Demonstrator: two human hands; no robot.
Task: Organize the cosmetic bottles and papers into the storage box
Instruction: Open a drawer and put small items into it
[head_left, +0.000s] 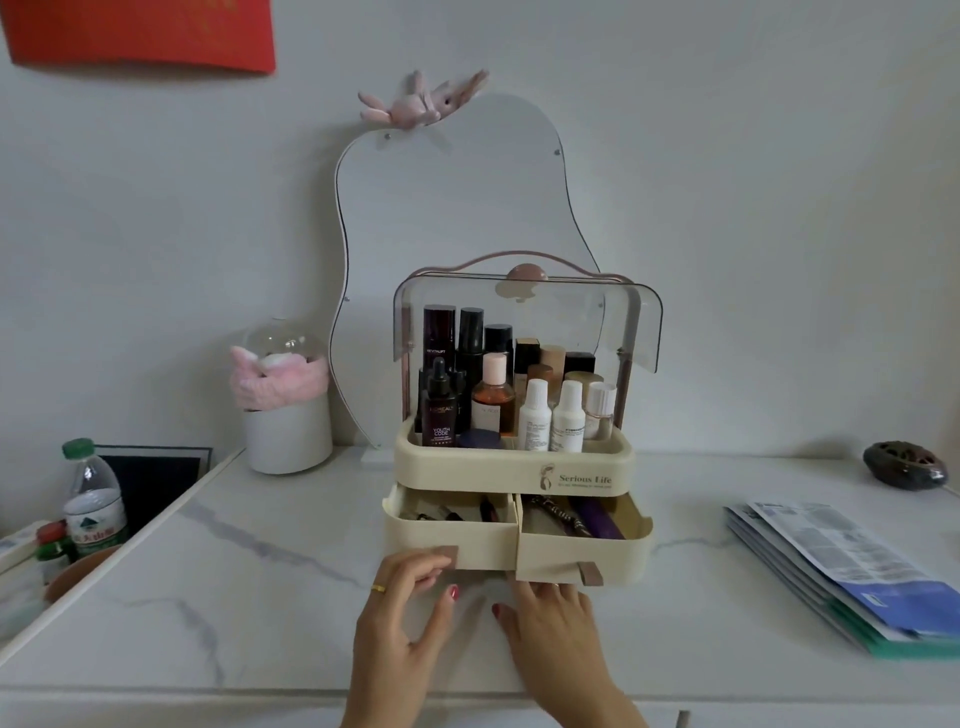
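Observation:
A cream storage box (514, 467) stands mid-table with its clear lid (639, 322) swung up. Several cosmetic bottles (498, 389) stand upright in its top tray. Both lower drawers are pulled out: the left drawer (447, 535) and the right drawer (582, 558), each holding small items. My left hand (410, 597) touches the left drawer's brown pull tab with its fingertips. My right hand (550, 618) rests against the bottom front of the right drawer, fingers spread. A stack of papers (841, 566) lies on the table at the right, apart from the box.
A wavy mirror (447, 208) leans on the wall behind the box. A white pot with a pink cloth (285, 410) sits to the left. A water bottle (93, 499) stands off the table's left edge. A dark round ornament (904, 465) lies far right.

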